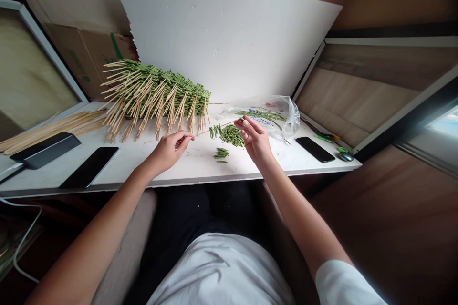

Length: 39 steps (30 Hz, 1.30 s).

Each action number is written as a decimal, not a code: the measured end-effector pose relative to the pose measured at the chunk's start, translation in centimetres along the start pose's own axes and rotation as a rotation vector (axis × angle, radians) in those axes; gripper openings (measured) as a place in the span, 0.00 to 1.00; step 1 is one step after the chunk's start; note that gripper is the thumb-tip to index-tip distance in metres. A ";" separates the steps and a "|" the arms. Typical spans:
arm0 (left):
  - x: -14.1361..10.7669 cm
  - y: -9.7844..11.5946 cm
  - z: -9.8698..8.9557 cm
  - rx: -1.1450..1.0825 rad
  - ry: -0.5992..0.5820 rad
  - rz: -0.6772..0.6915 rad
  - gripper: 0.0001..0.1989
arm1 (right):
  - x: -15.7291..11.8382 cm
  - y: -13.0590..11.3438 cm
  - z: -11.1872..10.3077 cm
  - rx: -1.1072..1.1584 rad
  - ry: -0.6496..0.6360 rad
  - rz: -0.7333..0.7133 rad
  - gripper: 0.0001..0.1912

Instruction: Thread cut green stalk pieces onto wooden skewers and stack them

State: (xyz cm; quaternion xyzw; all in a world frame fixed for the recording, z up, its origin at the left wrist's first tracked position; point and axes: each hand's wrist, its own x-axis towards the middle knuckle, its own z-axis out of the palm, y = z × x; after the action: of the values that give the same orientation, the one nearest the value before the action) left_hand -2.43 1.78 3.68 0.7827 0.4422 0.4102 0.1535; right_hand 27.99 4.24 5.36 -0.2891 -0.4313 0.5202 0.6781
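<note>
My left hand (171,150) is closed in a pinch on one end of a thin bamboo skewer (203,132). Slanting up to the right, the skewer reaches my right hand (256,142), whose thumb and fingers pinch a small green bean piece at its far end. Several cut bean pieces (215,130) show along the skewer's line; I cannot tell whether they are on it or lie behind it. Beneath my hands lies a heap of cut green beans (232,135), partly hidden by my right hand. A smaller group of pieces (221,153) lies nearer the table's front edge.
A large stack of bean-filled skewers (157,90) stands at the back left, loose skewers (53,126) beside it. Long beans lie in a clear plastic bag (291,113). Phones (89,167) (315,149), a dark device (46,150) and a mouse (345,156) flank the white table (171,175). A white board (229,33) stands behind.
</note>
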 end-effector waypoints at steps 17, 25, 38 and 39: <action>-0.1 0.1 0.1 -0.006 -0.012 -0.008 0.21 | 0.2 0.5 -0.2 0.017 0.014 -0.021 0.20; 0.0 0.1 0.1 -0.018 -0.019 -0.011 0.21 | 0.1 0.3 0.1 0.049 0.011 -0.010 0.20; 0.0 0.3 0.2 -0.007 -0.033 0.007 0.21 | -0.2 -0.1 0.5 -0.034 0.051 -0.053 0.21; 0.0 0.4 0.1 -0.014 -0.028 0.005 0.20 | -0.2 -0.2 0.5 -0.033 0.044 -0.054 0.21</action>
State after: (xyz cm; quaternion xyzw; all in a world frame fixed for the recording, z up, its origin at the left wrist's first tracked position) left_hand -2.11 1.59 3.80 0.7885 0.4351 0.4025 0.1640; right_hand 27.56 3.95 5.70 -0.3000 -0.4323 0.4880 0.6964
